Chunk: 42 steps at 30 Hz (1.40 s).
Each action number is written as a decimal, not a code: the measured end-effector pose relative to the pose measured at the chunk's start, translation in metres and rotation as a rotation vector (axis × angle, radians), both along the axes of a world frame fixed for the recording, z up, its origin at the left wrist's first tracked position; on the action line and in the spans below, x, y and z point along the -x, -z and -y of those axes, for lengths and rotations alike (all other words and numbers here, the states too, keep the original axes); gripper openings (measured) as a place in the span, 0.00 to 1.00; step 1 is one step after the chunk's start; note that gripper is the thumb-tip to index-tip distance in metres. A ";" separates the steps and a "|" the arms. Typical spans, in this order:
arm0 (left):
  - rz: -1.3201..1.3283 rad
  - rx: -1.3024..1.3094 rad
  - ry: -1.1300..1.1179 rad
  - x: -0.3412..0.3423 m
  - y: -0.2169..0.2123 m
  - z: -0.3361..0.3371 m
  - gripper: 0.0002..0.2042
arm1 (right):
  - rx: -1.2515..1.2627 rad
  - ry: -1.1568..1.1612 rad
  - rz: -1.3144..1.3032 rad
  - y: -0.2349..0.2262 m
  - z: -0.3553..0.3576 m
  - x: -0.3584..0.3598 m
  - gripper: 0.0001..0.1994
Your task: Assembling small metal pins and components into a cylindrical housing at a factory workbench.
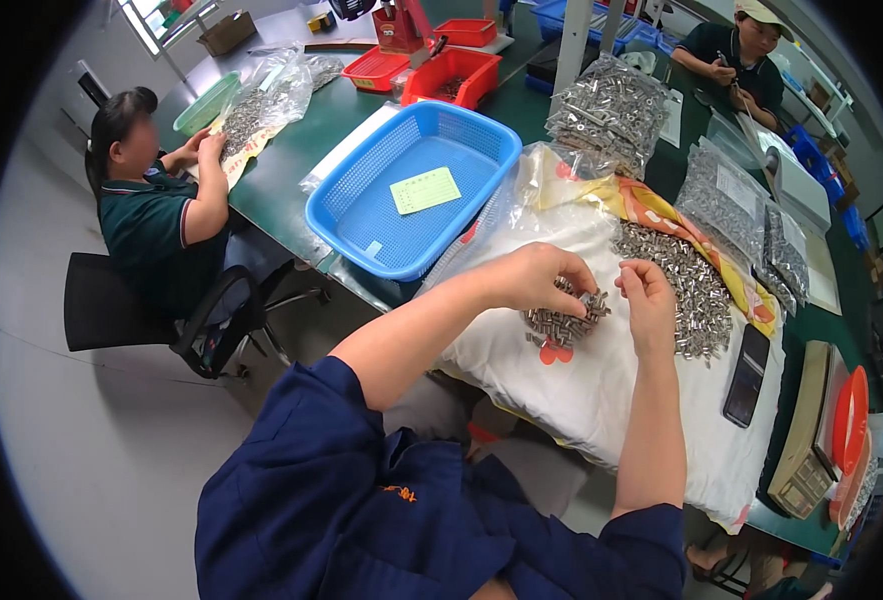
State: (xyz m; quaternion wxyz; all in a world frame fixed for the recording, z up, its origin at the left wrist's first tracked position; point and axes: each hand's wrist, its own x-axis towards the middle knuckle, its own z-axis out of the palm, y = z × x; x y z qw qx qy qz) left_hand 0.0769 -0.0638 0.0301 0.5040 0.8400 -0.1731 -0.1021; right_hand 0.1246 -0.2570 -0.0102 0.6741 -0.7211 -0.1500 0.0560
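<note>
A small heap of short silvery metal pins or sleeves [551,328] lies on a white patterned cloth [531,375]. My left hand [541,277] curls over its far side, thumb and fingers bent down at the parts; what lies between the fingertips is hidden. Just right of it my right hand [649,305] is raised with thumb and forefinger pinched together. Anything in that pinch is too small to make out. A larger spread of similar metal parts [696,300] lies on the cloth beyond and right of my right hand.
A blue basket [336,215] holding a green slip stands left of the cloth. Bagged metal parts [611,110] lie behind. To the right are a phone [746,375], a scale [801,475] and an orange-red tray [849,420]. Co-workers sit at left [156,215] and far right [731,60].
</note>
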 end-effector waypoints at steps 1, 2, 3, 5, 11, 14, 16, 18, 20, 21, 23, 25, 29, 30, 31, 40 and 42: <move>0.036 -0.009 -0.006 0.001 0.000 0.000 0.15 | -0.003 -0.003 -0.002 0.001 0.001 -0.001 0.07; 0.034 -0.011 -0.008 0.002 0.001 -0.001 0.15 | 0.000 0.016 0.005 0.001 0.002 -0.002 0.07; 0.014 0.054 -0.039 0.002 0.004 -0.001 0.15 | 0.002 0.036 0.013 0.002 0.003 -0.003 0.07; -0.003 0.194 -0.068 0.002 0.008 -0.004 0.14 | 0.007 0.052 0.035 0.003 0.004 -0.005 0.06; -0.075 0.555 -0.222 -0.006 0.020 -0.003 0.20 | 0.073 0.119 0.027 0.012 0.009 -0.012 0.06; -0.109 0.659 -0.258 -0.010 0.028 -0.006 0.24 | 0.074 0.125 0.064 0.013 0.008 -0.014 0.06; -0.093 0.777 -0.277 -0.010 0.034 -0.008 0.26 | 0.112 0.131 0.053 0.015 0.007 -0.013 0.06; -0.064 0.806 -0.288 -0.011 0.041 -0.013 0.26 | 0.115 0.131 0.044 0.015 0.006 -0.013 0.06; -0.013 0.832 -0.314 -0.010 0.046 -0.019 0.27 | 0.139 0.132 0.053 0.017 0.002 -0.014 0.06; -0.019 0.838 -0.304 -0.010 0.048 -0.020 0.26 | 0.165 0.124 0.036 0.014 0.001 -0.014 0.06; -0.055 0.850 -0.295 -0.010 0.047 -0.019 0.26 | 0.146 0.130 0.073 0.021 0.003 -0.017 0.06; 0.000 0.804 -0.266 -0.014 0.049 -0.013 0.27 | 0.204 0.154 0.074 0.020 0.012 -0.016 0.06; 0.000 0.897 -0.238 -0.017 0.050 -0.013 0.28 | 0.246 0.160 0.103 0.019 0.008 -0.009 0.05; -0.005 0.918 -0.248 -0.017 0.051 -0.017 0.28 | 0.243 0.145 0.102 0.016 0.003 -0.007 0.05; -0.023 0.907 -0.281 -0.015 0.047 -0.020 0.27 | 0.245 0.131 0.115 0.016 0.002 -0.007 0.05; -0.047 1.084 -0.349 -0.024 0.054 -0.021 0.26 | -0.441 0.037 -0.488 -0.003 0.008 -0.006 0.18; -0.070 1.135 -0.374 -0.022 0.054 -0.024 0.26 | -0.651 -0.127 -0.653 -0.008 0.013 -0.008 0.25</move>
